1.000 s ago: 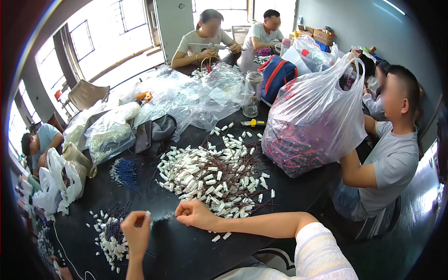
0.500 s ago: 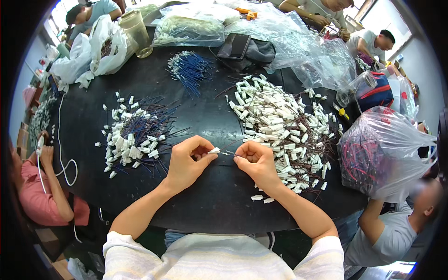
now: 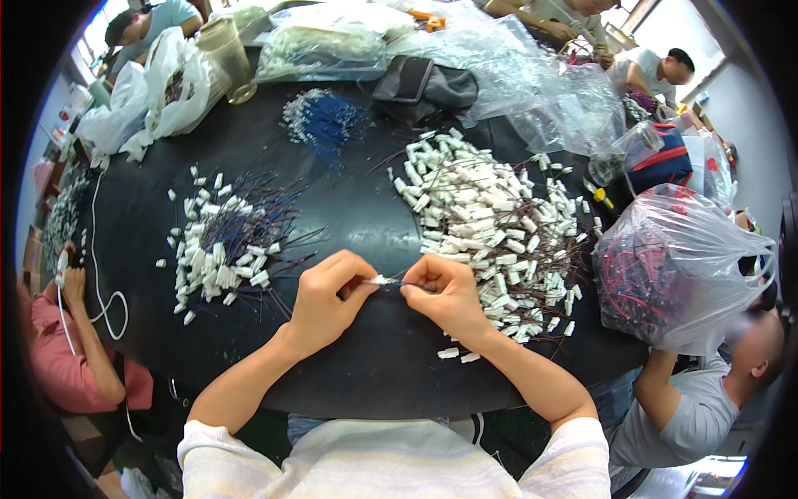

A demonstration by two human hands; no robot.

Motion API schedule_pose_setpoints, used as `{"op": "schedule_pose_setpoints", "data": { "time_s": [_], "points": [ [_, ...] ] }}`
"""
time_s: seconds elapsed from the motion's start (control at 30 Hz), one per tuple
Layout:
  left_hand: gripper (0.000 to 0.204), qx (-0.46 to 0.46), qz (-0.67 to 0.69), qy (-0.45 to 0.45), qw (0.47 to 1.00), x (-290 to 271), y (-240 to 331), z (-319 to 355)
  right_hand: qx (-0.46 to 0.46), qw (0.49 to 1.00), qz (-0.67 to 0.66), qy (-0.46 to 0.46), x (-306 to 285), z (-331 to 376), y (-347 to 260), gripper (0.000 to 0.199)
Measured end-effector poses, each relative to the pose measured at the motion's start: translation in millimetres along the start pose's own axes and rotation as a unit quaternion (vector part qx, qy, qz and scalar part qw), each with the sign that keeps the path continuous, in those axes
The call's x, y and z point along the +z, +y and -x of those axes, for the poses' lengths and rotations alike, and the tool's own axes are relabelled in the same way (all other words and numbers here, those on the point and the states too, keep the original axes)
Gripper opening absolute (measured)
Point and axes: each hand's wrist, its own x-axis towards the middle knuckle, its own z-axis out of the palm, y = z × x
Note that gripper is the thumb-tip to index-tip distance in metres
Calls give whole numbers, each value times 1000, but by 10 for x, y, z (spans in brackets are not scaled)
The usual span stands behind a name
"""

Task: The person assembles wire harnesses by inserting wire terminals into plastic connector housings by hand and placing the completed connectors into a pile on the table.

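Between thumb and fingers, my left hand (image 3: 326,301) pinches a small white plastic connector (image 3: 381,280). My right hand (image 3: 447,296) is closed on a thin dark blue wire (image 3: 426,288), whose metal end points left and meets the connector; whether it is inside cannot be made out. A dark wire also slants up near the connector. Beside my right hand lies a large heap of white connectors with brown wires (image 3: 478,195). Left of my left hand spreads a smaller pile of connectors with blue and brown wires (image 3: 224,249). Farther back sits a bundle of loose blue wires (image 3: 328,125).
On the black table (image 3: 349,374) a phone (image 3: 413,79) rests on a dark pouch. Clear plastic bags (image 3: 532,91) cover the back. A bag of red wires (image 3: 657,274) stands at right, near a yellow cutter (image 3: 600,195). A white cable (image 3: 94,233) runs along the left. Several people sit around.
My hands have come closer together, and the wire's metal end now meets the connector. The blue wire shows more clearly in my right hand. The whole view has shifted slightly.
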Motion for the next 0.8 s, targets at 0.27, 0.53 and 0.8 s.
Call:
{"op": "schedule_pose_setpoints", "data": {
  "time_s": [0.27, 0.53, 0.8],
  "points": [
    [12, 118, -29, -35, 992, 56, 49, -21, -53, 998, 20, -31, -62, 28, 13, 5],
    [15, 122, -64, -42, 990, 94, 28, 22, -38, 998, 7, -52, -53, 38, 131, 9],
    [21, 56, -52, -73, 994, 138, 103, 46, -53, 997, 14, -47, -21, 15, 138, 9]
  ]
}}
